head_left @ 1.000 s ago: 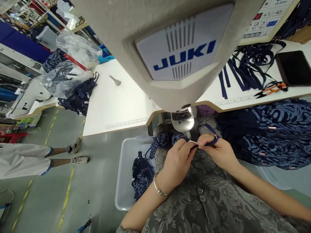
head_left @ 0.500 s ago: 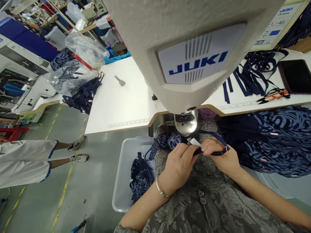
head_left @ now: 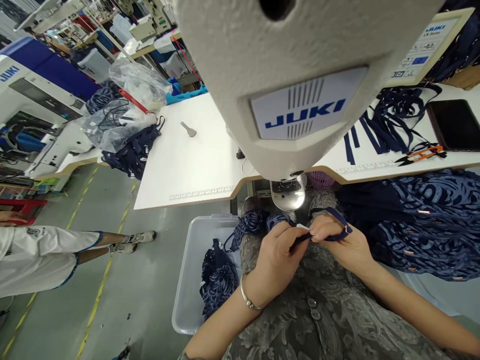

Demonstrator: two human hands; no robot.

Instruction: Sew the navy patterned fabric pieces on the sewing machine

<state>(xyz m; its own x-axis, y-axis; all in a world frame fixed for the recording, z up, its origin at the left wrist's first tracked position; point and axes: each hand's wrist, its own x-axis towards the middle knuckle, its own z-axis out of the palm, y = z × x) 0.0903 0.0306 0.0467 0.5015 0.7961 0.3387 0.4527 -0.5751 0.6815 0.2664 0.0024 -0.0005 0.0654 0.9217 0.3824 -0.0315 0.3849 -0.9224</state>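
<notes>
Now: navy strap, one, at six o'clock from the sewing machine; white label, less exposed than half a second ago, suggesting a closer grip. Left hand, pinching strap; right hand, likewise, strap looped over it. Plastic bin, eight o'clock from hands.

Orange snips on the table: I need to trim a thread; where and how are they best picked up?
Probably by the orange handle, from the table's front edge: the snips lie flat near it, their dark pointed blades aim left, and the phone and straps lie behind.
</notes>
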